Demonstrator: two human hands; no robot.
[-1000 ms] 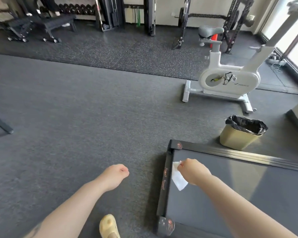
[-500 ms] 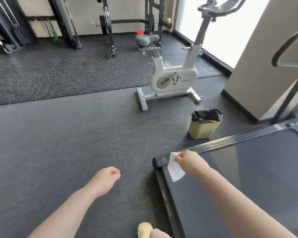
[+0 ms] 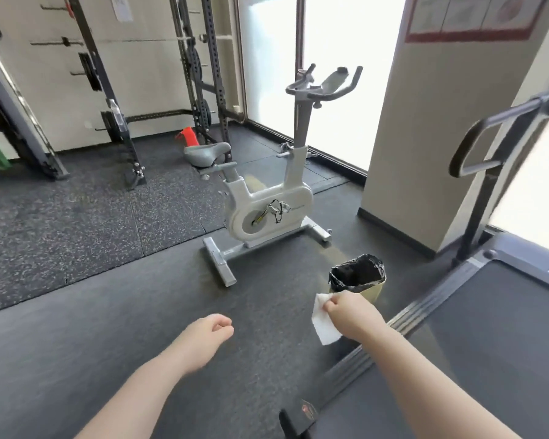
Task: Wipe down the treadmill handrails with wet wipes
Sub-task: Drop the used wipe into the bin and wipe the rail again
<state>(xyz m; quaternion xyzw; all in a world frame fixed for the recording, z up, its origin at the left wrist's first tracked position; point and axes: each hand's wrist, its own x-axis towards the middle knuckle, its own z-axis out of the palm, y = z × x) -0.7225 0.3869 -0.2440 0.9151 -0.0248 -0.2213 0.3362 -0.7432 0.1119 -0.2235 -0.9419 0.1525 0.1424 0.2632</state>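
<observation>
My right hand [image 3: 352, 315] pinches a white wet wipe [image 3: 322, 323] that hangs down over the floor, just left of the treadmill's side rail [image 3: 403, 321]. The treadmill belt [image 3: 488, 343] fills the lower right. A dark curved handrail [image 3: 476, 134] rises at the right on a black post, well beyond the wipe. My left hand [image 3: 208, 335] is held out over the floor, its fingers loosely curled and holding nothing.
A small bin with a black liner [image 3: 358, 275] stands on the floor just behind my right hand. A white exercise bike [image 3: 267, 204] stands past it. A beige pillar [image 3: 425, 137] and bright windows are at the right; weight racks [image 3: 118, 99] line the back wall.
The view has swung right and up, bringing the treadmill handrail and pillar into sight. My right hand with the wipe now sits off the belt, close in front of the bin.
</observation>
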